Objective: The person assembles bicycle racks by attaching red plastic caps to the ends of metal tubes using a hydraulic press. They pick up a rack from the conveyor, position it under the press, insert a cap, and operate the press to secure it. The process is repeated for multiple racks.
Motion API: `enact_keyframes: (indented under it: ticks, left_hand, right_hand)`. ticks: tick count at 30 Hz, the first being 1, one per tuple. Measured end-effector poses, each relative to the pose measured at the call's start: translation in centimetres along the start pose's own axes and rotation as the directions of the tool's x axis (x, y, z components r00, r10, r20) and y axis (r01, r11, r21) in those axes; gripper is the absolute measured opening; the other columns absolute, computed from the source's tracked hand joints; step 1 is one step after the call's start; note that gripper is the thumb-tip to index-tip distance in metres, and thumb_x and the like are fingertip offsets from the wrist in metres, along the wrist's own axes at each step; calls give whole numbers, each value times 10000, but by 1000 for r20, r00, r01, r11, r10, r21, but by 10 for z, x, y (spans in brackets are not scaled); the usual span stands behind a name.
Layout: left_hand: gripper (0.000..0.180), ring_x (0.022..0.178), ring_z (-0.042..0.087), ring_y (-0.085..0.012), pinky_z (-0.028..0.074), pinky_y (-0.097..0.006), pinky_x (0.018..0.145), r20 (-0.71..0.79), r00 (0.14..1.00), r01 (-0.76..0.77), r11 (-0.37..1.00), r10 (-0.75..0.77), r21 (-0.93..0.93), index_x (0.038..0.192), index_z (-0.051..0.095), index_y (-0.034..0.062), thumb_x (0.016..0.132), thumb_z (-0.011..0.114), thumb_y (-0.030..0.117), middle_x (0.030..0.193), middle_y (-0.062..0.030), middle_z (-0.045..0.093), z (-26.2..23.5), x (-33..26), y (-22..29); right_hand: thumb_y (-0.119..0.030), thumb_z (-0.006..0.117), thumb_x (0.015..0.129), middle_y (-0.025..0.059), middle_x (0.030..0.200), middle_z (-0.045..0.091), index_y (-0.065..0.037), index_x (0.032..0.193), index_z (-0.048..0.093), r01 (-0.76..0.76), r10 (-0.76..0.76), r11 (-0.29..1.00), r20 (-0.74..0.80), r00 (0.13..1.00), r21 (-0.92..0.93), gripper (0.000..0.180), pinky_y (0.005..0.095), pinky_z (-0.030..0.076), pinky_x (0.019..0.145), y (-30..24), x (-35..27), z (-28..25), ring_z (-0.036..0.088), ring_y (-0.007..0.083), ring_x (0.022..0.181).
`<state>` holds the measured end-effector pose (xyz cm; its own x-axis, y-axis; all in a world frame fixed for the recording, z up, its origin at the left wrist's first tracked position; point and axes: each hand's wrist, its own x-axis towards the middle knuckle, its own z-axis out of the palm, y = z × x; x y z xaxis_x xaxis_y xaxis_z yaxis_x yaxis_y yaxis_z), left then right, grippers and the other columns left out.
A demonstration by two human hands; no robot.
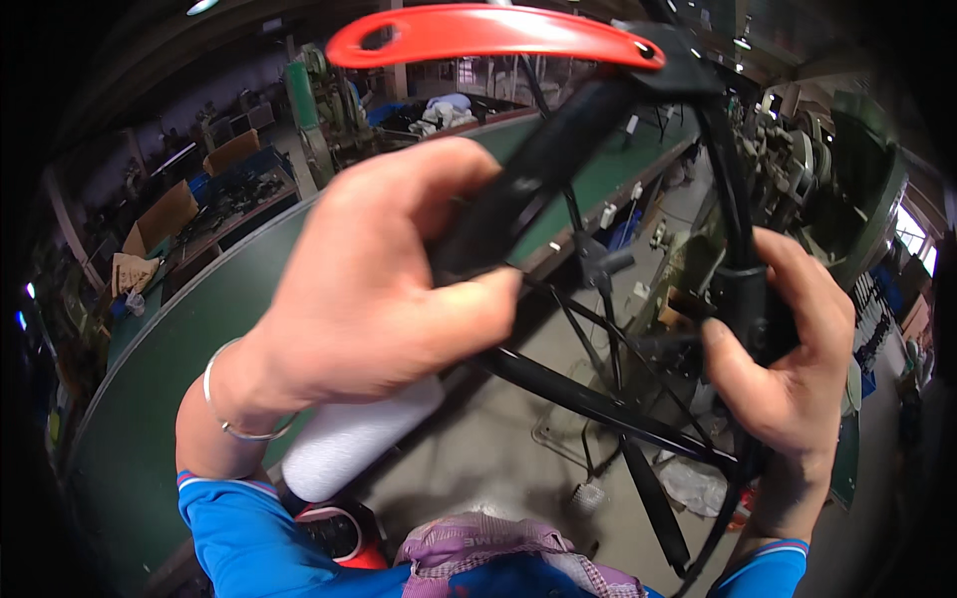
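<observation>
A black tubular metal frame (588,404) is up close in front of me, with thin bars crossing below. My left hand (379,289) is closed round its thick black tube (543,159), thumb and fingers on opposite sides. At the tube's upper end, a long glossy red lever (498,32) with an oval hole at its left end joins a black bracket (683,65). On the right, my right hand (797,349) grips the frame at a black collar (740,289) on a thinner bar. The fingertips behind it are hidden.
A long green-topped bench (169,389) curves along the left and far side. A white cylinder (364,444) and a red-and-black object (344,535) lie near my left forearm. Greenish machinery (847,159) stands at right, clear plastic (693,486) on the floor.
</observation>
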<state>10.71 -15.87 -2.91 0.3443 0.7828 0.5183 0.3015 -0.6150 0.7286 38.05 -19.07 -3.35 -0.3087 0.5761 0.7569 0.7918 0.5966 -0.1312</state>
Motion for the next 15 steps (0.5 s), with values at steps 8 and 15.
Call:
enact_keyframes:
  ticks: [8, 15]
  left_hand:
    - [265, 772, 494, -28, 395, -171, 686, -505, 840, -60, 959, 198, 277, 1014, 545, -18, 760, 619, -21, 858, 31, 532, -99, -58, -32]
    - [204, 705, 500, -33, 428, -191, 634, -673, 616, -56, 874, 410, 482, 1002, 554, 0, 817, 640, 10, 820, 31, 562, -184, -4, -186]
  right_hand:
    - [-170, 661, 590, 35, 662, 627, -49, 1009, 636, 607, -607, 785, -353, 712, -124, 436, 323, 445, 573, -48, 127, 107, 546, 230, 498]
    - [-66, 592, 669, 89, 826, 564, -79, 836, 570, 679, -656, 721, -454, 603, -141, 168, 413, 396, 765, -89, 212, 215, 544, 264, 830]
